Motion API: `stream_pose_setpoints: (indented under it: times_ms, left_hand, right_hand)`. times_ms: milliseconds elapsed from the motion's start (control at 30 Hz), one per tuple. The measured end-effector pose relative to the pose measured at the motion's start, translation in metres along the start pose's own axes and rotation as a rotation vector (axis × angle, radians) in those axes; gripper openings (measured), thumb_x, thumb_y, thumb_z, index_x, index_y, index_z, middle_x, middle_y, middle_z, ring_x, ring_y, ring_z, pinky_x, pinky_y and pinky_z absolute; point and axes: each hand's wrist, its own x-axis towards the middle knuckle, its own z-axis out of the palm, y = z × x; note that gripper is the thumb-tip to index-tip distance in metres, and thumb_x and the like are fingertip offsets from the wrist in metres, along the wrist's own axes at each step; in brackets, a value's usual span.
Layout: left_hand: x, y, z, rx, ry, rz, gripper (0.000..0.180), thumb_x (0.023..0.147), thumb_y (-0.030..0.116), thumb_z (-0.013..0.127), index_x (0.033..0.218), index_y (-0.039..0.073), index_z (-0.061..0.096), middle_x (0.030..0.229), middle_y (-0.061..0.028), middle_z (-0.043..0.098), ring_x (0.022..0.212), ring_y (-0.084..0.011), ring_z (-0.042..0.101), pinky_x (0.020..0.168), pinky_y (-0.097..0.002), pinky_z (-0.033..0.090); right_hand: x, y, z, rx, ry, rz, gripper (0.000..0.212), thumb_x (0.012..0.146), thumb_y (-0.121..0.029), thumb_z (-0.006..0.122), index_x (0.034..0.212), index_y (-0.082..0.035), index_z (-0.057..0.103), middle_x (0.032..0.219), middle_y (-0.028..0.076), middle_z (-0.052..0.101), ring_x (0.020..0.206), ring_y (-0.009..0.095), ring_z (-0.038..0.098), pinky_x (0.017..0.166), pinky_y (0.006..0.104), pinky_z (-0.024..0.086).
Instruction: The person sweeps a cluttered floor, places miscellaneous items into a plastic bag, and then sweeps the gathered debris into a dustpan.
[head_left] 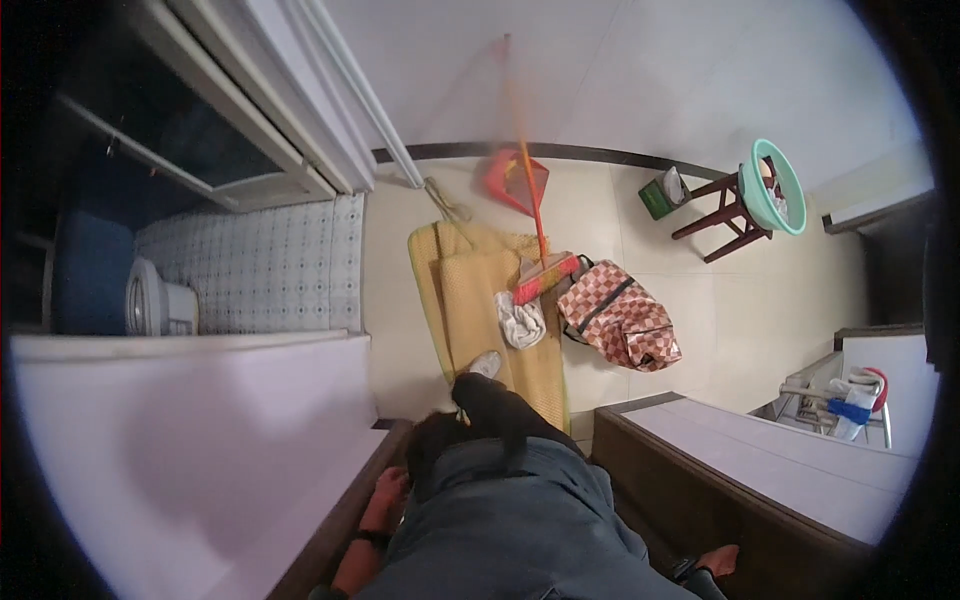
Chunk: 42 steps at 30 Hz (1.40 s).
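The left hand (388, 487) hangs by the brown frame (343, 510), the right hand (718, 560) low right; whether spread or closed, I cannot tell. Farther off, broom (545, 278) and white cloth (520, 322) lie untouched on the spread yellow mat (430, 290).

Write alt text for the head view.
A person stands in a doorway, left hand and right hand low near the brown frame. Ahead, a yellow mat bears a white cloth and a red broom head, with a checkered bag at its right edge. Beyond are a red dustpan and a green basin on a stool.
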Motion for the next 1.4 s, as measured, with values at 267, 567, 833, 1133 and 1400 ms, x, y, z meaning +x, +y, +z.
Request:
stream_pose_setpoints:
  times_ms: [267,567,833,1133,1400]
  left_hand:
    - [0.115,0.191,-0.123,-0.294,-0.048,0.1,0.022,0.082,0.021,0.055,0.099,0.006,0.056,0.074,-0.0012,0.053,0.062,-0.012,0.049,0.05,-0.025,0.039]
    - [0.243,0.542,-0.205,0.147,0.011,0.347,0.034,0.077,0.015,0.059,0.11,0.009,0.05,0.075,-0.0015,0.053,0.063,-0.0105,0.048,0.05,-0.025,0.038]
    - [0.417,0.727,-0.16,0.057,-0.029,0.553,0.091,0.068,0.017,0.072,0.135,0.001,0.012,0.113,-0.0199,0.048,0.101,-0.023,0.051,0.081,-0.0305,0.045]
    - [0.508,0.785,-0.125,-0.455,-0.277,0.63,0.09,0.068,-0.001,0.067,0.137,0.012,0.012,0.119,-0.0134,0.042,0.109,-0.025,0.045,0.092,-0.0386,0.04]
    - [0.531,0.807,-0.148,-0.369,-0.454,0.602,0.058,0.072,-0.002,0.059,0.125,0.008,0.038,0.11,-0.007,0.044,0.103,-0.0183,0.045,0.095,-0.0345,0.036]
  right_hand:
    - [-0.065,-0.044,0.017,0.812,-0.326,0.579,0.019,0.079,-0.033,0.053,0.079,-0.014,0.051,0.07,0.005,0.051,0.052,0.019,0.046,0.045,0.0295,0.037]
    - [-0.235,-0.308,0.073,0.954,-0.782,0.849,0.027,0.084,-0.022,0.046,0.059,-0.019,0.034,0.049,-0.006,0.027,0.041,0.01,0.028,0.036,0.0232,0.023]
    - [-0.398,-0.487,0.068,0.648,-1.167,0.741,0.004,0.078,-0.01,0.051,0.082,-0.009,0.051,0.066,0.003,0.05,0.053,0.014,0.048,0.043,0.0264,0.038]
    - [-0.453,-0.629,0.083,0.487,-1.216,0.719,0.006,0.077,-0.007,0.052,0.083,-0.005,0.051,0.068,0.002,0.05,0.055,0.011,0.047,0.046,0.0237,0.039]
    - [-0.529,-0.716,0.212,0.453,-1.541,0.496,0.019,0.081,-0.01,0.057,0.099,-0.006,0.054,0.075,0.002,0.054,0.063,0.011,0.053,0.056,0.0246,0.045]
